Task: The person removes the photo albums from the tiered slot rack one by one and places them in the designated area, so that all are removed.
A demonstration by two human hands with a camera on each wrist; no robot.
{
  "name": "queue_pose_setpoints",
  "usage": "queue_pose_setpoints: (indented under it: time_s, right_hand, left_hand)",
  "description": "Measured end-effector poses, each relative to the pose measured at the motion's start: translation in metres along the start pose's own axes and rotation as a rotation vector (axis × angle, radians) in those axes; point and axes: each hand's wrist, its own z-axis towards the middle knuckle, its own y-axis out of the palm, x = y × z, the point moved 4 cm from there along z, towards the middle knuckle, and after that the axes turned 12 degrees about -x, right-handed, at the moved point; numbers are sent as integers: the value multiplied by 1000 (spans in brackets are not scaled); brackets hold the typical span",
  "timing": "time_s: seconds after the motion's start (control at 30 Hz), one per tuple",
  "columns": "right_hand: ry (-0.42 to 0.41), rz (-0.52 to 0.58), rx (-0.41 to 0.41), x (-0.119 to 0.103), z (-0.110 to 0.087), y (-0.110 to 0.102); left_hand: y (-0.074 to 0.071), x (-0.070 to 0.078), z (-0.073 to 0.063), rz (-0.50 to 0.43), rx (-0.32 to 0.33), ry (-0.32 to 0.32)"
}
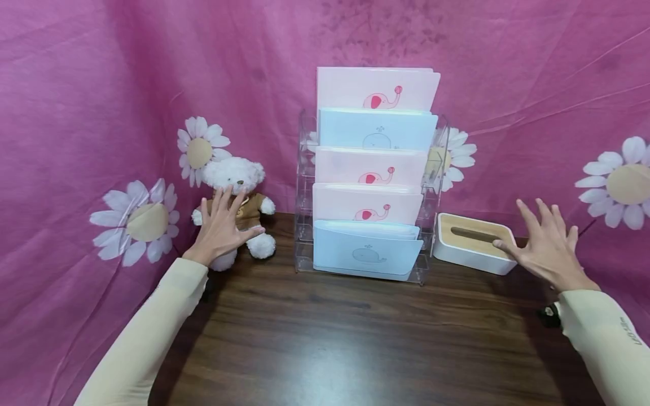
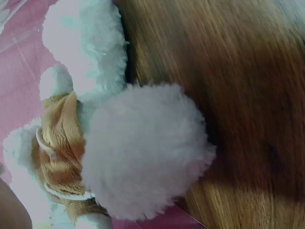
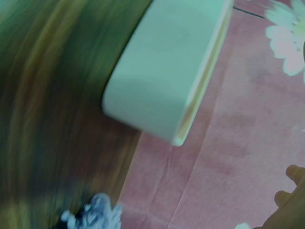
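Note:
My left hand [image 1: 220, 225], fingers spread, overlaps a white plush teddy bear [image 1: 233, 172] in the head view. The bear sits upright in a brown top [image 2: 62, 129]; a fluffy foot [image 2: 147, 148] fills the middle of the left wrist view. On the other side, my right hand [image 1: 550, 251] is held with fingers apart beside a white tissue box [image 1: 472, 256] that has a wooden lid with a long slot. Neither hand holds anything. The box's white side [image 3: 162, 62] shows large in the right wrist view.
Between the hands stands a clear acrylic tiered rack [image 1: 304, 248] with pink folders [image 1: 350, 87] and blue folders [image 1: 335, 248] bearing elephant and whale drawings. A pink cloth [image 1: 264, 51] with daisies hangs behind the dark wooden table [image 1: 325, 332]. A greyish fuzzy thing [image 3: 97, 214] lies past the box.

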Motion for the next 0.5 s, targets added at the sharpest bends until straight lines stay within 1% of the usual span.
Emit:
queue_pose_setpoints:
  time_s: [0.1,0.23,0.3,0.4,0.43,0.5]
  right_hand:
    - [-12,60,55,-4,3,-9]
    - [-56,127,152,-13,6,-21]
    - [-71,170,185,-17,8,-27]
    - [-64,254,203,-23,11,-35]
    - [-48,287,202,-25,12,-38]
    - [-9,357,198,-30,17,-43]
  left_hand:
    - [0,4,2,0,17,14]
    - [-2,9,4,-29,28,35]
    - [-4,12,5,-50,43,52]
    - [-8,15,8,-123,91,81]
    - [-9,16,9,-162,107,83]
    - [-13,18,11,-244,127,68]
